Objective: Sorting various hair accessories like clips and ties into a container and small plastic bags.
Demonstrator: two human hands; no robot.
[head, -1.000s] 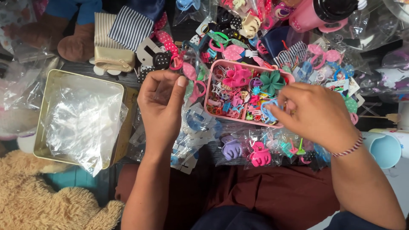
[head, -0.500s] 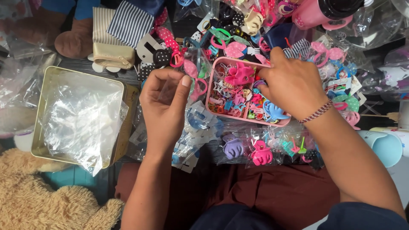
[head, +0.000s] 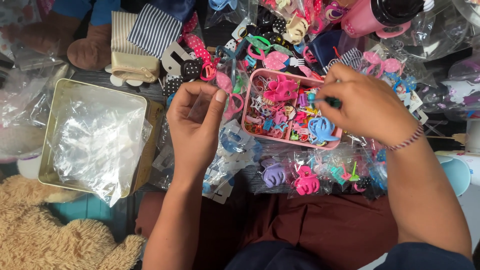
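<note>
Nearest the camera is the person's lap in dark red cloth [head: 320, 230], with a tan furry toy [head: 45, 235] at the lower left. Both forearms reach forward from here over a dark tabletop [head: 92, 77] crowded with hair accessories.

Just beyond the lap lies a row of clear packets: one holds a purple claw clip [head: 273, 173], the next a pink claw clip [head: 306, 182]. To the left stands a square gold tin [head: 150, 112] with crumpled clear plastic [head: 95, 142] inside it.

The left hand [head: 195, 125] hovers between the tin and a pink tray. Its fingers are curled and its thumb is pressed against a small clear plastic bag [head: 202, 105], pinching it, with the bag held up over the packets of blue clips beneath.

The right hand [head: 367, 107] is over the right end of the pink tray [head: 250, 102]. Its fingertips are closed together on a small green clip [head: 332, 103], held just above the tray's contents. A beaded bracelet [head: 407, 140] circles that wrist. The tray is full of small coloured clips, among them a pink bow [head: 281, 90] near its far edge and a blue claw clip [head: 322, 129] near its front edge, close under the right hand.

Farther off lie a cream pouch [head: 131, 65] and a navy striped cloth [head: 157, 27] at the upper left, polka-dot bows [head: 192, 50] beside them, and a pink cup with a dark lid [head: 382, 15] at the far right.
</note>
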